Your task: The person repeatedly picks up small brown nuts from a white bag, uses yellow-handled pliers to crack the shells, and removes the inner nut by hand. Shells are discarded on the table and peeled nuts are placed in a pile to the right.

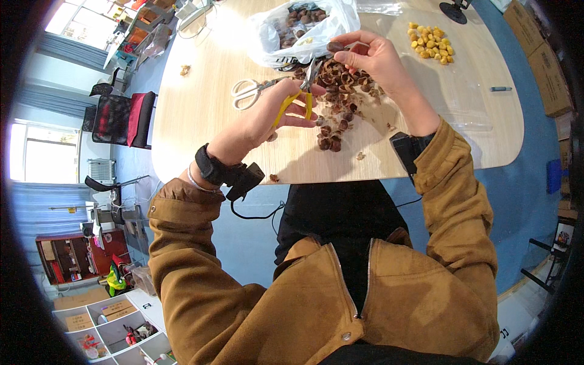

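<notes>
My left hand [273, 107] holds yellow-handled scissors [292, 106], their blades pointing up and slightly parted. Between the thumb and fingers of my right hand [372, 54] is a dark brown chestnut [336, 47], held just right of the blade tips. Beneath the hands spreads a heap of empty chestnut shells [344, 84], with a smaller cluster of brown shells [333, 138] nearer me. Behind them an open white plastic bag [264, 41] contains whole chestnuts [305, 17]. White-handled scissors [246, 94] lie left of the heap, their blades partly hidden by my left hand.
Peeled yellow chestnuts [430, 43] are piled at the right on a clear plastic sheet [461, 102]. A marker pen [500, 89] lies near the right edge of the wooden table [200, 127]. A black stand base [453, 13] and a white power strip [194, 13] are at the far side.
</notes>
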The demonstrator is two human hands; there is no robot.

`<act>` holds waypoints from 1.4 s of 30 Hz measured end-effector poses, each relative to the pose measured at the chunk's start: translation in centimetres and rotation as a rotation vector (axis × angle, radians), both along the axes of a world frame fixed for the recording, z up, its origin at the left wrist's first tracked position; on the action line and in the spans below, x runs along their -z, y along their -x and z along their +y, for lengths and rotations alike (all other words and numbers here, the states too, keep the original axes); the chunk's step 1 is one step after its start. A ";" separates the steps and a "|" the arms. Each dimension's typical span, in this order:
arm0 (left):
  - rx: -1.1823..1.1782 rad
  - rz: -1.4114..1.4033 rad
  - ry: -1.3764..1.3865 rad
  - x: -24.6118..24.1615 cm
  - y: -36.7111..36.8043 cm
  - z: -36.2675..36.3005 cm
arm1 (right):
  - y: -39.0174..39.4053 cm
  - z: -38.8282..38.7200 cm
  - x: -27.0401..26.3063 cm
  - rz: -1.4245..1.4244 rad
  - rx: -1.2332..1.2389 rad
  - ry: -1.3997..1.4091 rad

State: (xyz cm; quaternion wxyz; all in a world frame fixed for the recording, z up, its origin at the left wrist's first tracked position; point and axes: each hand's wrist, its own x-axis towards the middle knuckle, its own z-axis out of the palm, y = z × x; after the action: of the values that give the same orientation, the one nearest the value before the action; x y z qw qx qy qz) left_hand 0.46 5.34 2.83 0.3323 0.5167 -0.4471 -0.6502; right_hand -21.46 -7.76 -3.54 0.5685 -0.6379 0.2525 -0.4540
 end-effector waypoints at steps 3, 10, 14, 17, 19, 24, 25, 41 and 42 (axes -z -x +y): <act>0.011 0.023 -0.034 0.2 0.2 -0.6 | 0.1 0.1 0.0 -0.029 -0.032 -0.001; -0.003 -0.170 -0.002 0.9 0.2 -1.5 | 0.0 0.2 -0.1 0.067 0.005 0.076; -0.001 -0.234 0.053 0.8 0.4 -1.5 | 0.4 0.4 -0.2 0.149 0.038 0.158; -0.010 -0.250 0.061 0.7 0.8 -1.5 | 0.2 0.5 -0.2 0.167 0.058 0.246; -0.004 -0.260 0.043 0.6 0.8 -1.7 | 0.1 0.6 -0.2 0.167 0.069 0.288; 0.051 -0.360 -0.002 0.3 0.9 -2.5 | 0.0 0.8 -0.2 0.134 0.088 0.324; 0.065 -0.368 -0.012 0.3 1.0 -2.6 | 0.0 0.8 -0.2 0.140 0.090 0.324; 0.251 -0.598 0.089 0.9 1.0 -3.7 | 0.0 1.3 -0.6 0.142 0.042 0.196; 0.257 -0.619 0.095 0.9 1.0 -3.7 | 0.0 1.4 -0.6 0.141 0.037 0.170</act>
State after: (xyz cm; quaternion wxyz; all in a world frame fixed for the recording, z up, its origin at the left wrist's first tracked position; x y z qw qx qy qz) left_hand -0.56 1.65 1.90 0.1198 0.6128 -0.6182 -0.4775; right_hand -21.42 -6.38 -2.93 0.4847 -0.7095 0.2639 -0.4383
